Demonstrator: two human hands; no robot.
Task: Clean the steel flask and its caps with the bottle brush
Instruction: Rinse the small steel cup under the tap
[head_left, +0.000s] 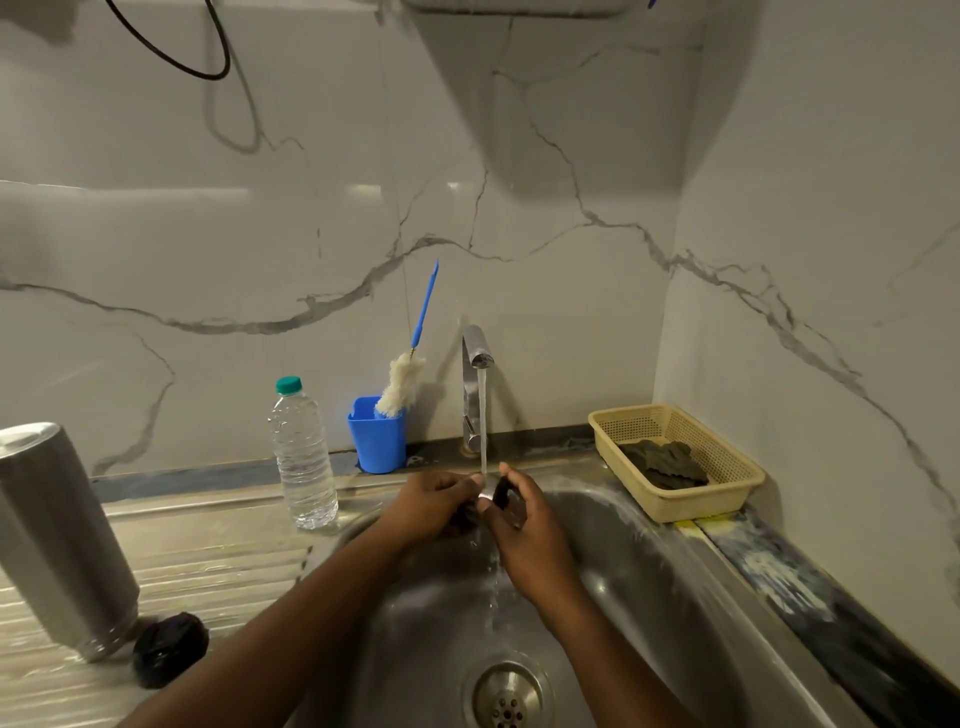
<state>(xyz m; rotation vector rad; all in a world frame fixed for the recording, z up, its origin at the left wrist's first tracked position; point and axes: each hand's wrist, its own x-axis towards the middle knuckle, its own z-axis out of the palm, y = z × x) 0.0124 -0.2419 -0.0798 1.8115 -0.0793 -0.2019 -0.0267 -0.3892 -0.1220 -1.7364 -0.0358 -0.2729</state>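
We hold a small steel-and-black cap under running water from the tap, over the far side of the sink. Our left hand and right hand meet there, each grip clamped on that cap. The steel flask stands on the tabletop at the near left, a black cap just beside its base. The bottle brush stands in a blue cup left of the tap.
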